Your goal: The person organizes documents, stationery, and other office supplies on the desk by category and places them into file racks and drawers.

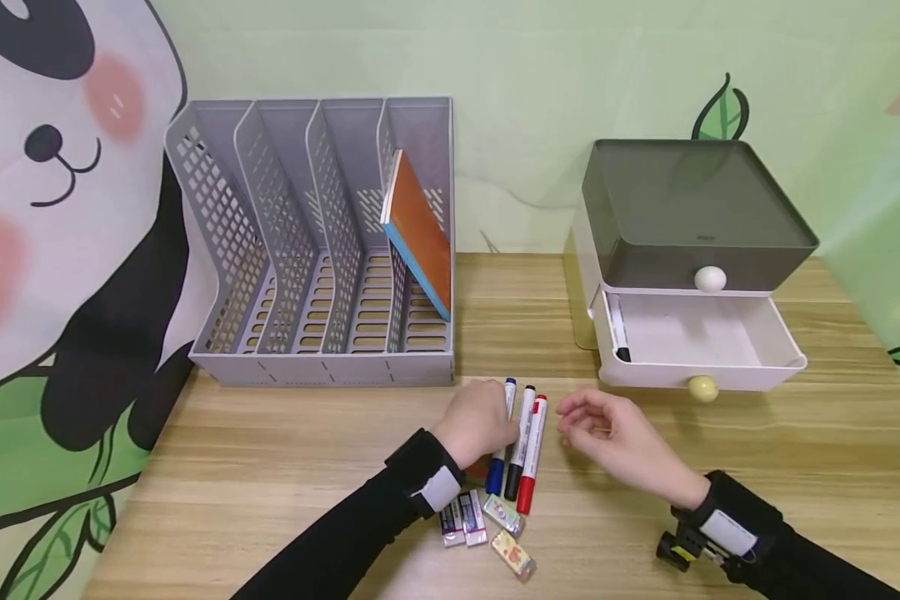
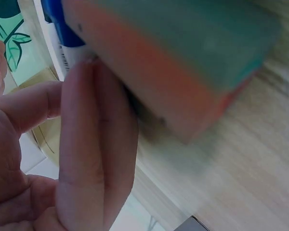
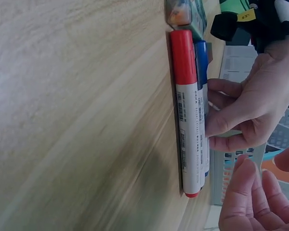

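Pale wood-grain counter, planks running left to right, evenly lit with soft shadows. Behind it a light green wall printed with dark leaf sprigs; at left, a large cartoon panda with pink cheeks, more green leaves below it. Against the wall, left of centre, a grey perforated file rack with four slots; an orange-covered book leans tilted in the rightmost slot. At right, a white drawer unit with a dark grey top drawer, closed, and the lower drawer pulled open; each has a round knob. A dark pen lies along the open drawer's left side.
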### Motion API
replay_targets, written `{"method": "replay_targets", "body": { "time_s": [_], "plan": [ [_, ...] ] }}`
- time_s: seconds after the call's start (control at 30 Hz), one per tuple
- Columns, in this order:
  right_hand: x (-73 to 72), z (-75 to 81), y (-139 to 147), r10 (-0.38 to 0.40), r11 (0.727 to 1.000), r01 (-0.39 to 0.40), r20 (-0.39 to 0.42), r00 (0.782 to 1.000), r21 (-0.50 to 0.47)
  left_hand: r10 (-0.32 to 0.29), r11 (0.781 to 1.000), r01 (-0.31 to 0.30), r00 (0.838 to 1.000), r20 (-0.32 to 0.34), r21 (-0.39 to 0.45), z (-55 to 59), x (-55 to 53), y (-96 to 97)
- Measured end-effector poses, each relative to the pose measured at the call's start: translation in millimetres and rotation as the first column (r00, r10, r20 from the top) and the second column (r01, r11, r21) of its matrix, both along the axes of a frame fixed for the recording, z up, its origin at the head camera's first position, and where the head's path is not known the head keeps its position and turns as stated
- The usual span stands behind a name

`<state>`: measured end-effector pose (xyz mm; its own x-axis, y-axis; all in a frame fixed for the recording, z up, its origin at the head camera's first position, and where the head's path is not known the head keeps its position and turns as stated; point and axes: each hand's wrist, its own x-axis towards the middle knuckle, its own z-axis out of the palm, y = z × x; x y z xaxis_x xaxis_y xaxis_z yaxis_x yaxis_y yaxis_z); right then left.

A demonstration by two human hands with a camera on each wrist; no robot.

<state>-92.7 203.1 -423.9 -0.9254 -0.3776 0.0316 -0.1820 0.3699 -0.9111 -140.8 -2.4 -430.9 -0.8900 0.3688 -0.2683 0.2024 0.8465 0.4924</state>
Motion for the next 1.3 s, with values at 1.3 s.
{"method": "replay_targets", "body": {
  "time_s": [1.3],
  "plan": [
    [-9.6, 18.5, -9, -0.053, 0.989, 0.044, -0.056, 0.997, -0.139, -0.099, 0.595, -0.013, 0.991, 0.088, 0.804, 40.0, -17.8, -13.8]
  ]
}}
